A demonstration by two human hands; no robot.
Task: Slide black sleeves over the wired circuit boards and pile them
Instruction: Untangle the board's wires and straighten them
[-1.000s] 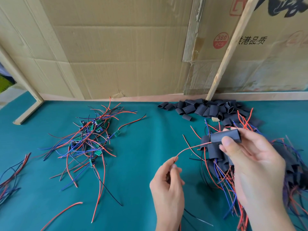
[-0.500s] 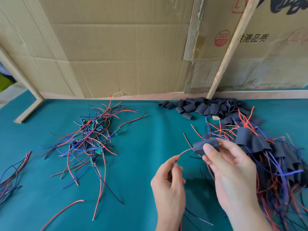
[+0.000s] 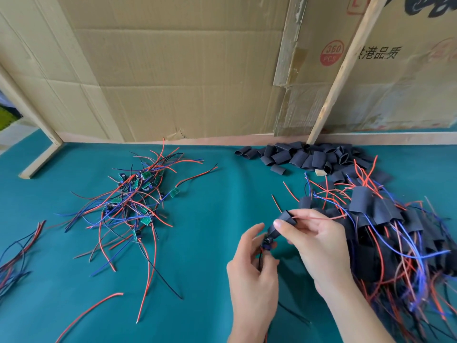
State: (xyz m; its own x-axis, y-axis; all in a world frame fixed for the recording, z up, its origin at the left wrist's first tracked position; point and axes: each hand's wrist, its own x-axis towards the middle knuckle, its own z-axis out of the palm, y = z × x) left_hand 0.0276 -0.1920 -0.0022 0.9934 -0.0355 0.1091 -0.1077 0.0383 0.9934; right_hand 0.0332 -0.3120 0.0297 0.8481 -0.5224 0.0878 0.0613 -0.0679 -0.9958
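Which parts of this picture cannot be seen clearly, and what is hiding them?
- Head view: the circuit board between the left hand and the black sleeve is mostly hidden by fingers.
- Right hand: its palm side faces away.
- Finished pile: cut off by the right edge.
- Loose wires: cut off by the left edge.

workshop bench | teal cloth top point(image 3: 202, 243) | cardboard backing point(image 3: 173, 70) | heaps of wired boards point(image 3: 138, 196)
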